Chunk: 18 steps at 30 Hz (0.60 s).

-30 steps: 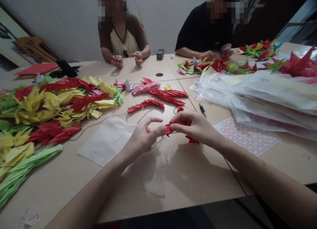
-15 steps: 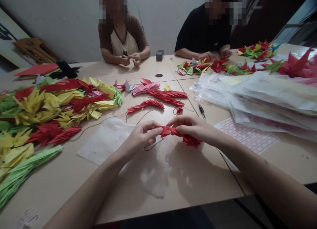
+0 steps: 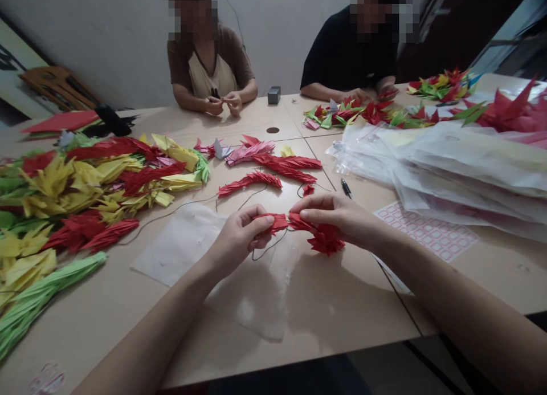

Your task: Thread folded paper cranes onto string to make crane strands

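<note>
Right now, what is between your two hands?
In the head view, red origami cranes span the gap between the left hand and the right hand, with a dark thread hanging below them.

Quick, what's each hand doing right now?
Left hand: closed, pinching the red origami cranes.
Right hand: closed, also holding those cranes.

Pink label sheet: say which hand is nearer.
Right. The right hand is just left of the pink label sheet, not touching it; the left hand lies much farther left.
</note>
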Each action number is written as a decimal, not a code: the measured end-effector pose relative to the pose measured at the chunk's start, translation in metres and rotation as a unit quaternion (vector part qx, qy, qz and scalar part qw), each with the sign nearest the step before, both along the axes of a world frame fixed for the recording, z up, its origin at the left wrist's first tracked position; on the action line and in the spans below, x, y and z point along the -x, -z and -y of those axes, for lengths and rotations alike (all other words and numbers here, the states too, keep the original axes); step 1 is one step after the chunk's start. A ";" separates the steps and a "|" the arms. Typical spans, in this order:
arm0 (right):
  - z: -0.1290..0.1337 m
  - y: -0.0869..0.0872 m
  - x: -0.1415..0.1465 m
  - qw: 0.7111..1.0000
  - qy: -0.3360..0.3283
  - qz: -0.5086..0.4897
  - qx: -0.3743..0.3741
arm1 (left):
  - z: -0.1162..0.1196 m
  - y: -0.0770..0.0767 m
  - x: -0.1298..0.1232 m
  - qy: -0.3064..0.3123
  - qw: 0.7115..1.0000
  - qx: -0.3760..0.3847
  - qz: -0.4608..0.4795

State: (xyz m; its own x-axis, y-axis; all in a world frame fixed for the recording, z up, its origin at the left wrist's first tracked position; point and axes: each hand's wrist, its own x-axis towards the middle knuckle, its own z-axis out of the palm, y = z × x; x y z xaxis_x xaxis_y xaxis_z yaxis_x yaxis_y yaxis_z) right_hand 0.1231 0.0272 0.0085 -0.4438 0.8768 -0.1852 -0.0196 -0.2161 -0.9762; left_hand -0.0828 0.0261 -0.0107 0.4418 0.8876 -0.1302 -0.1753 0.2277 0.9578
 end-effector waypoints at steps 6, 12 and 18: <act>0.000 0.000 -0.001 0.999 -0.037 0.029 0.024 | 0.000 -0.001 0.000 -0.001 1.000 -0.006 0.008; -0.001 0.003 0.000 0.999 0.002 -0.024 0.029 | 0.000 0.002 0.002 -0.013 0.999 -0.027 -0.023; -0.002 0.007 0.004 0.993 0.071 -0.083 0.037 | 0.001 0.004 0.002 -0.026 0.998 -0.040 -0.033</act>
